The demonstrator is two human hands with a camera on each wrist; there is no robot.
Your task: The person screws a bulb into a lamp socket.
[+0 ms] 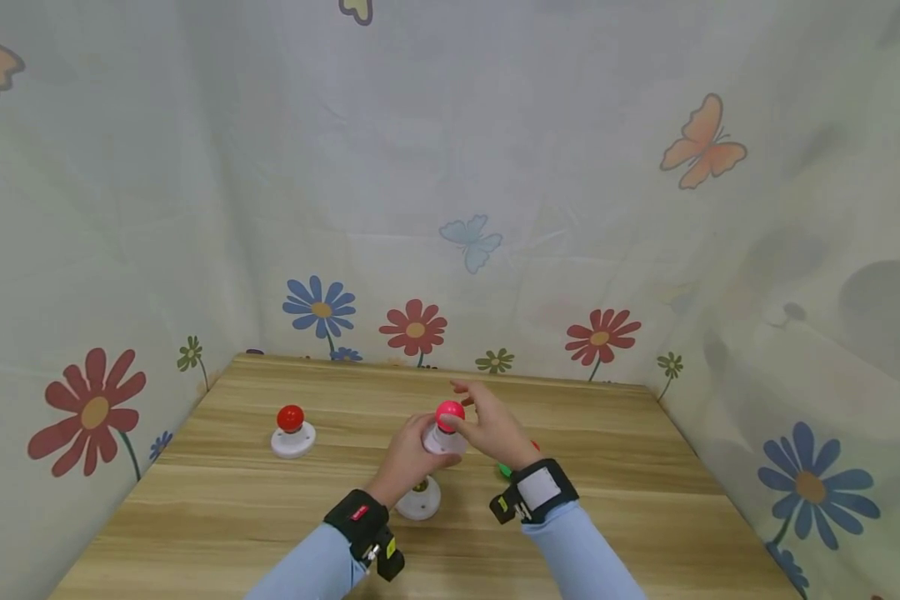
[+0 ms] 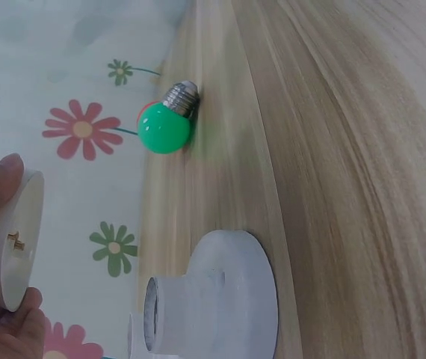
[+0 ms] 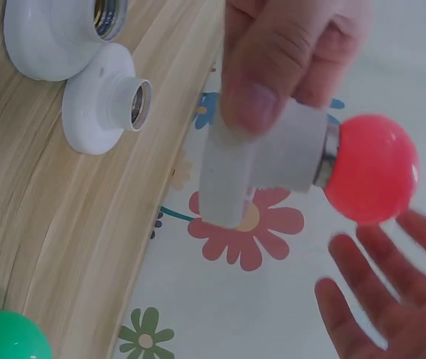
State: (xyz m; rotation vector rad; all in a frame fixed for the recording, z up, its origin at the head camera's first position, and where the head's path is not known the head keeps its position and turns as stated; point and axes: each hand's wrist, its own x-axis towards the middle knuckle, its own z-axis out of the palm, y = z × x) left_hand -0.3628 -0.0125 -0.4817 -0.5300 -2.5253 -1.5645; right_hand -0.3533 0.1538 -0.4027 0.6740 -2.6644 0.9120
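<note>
My left hand (image 1: 407,457) grips a white lamp socket (image 1: 444,442) by its round base, above the table. A pinkish-red bulb (image 3: 374,168) sits in that socket, its metal collar partly showing. Around the bulb, my right hand (image 1: 495,423) has its fingers spread; in the right wrist view the fingertips (image 3: 344,247) are close beside the glass. The underside of the held base, with a brass contact, faces the left wrist camera. On the table below stands a white socket (image 1: 418,502) with no bulb in it, partly covered by my left hand.
A red bulb (image 1: 290,417) stands in a white socket at the table's left. A green bulb (image 2: 164,127) lies loose with a red one mostly hidden behind it. Two bulbless sockets show in the right wrist view. Flowered cloth (image 1: 495,167) surrounds the wooden table (image 1: 607,517).
</note>
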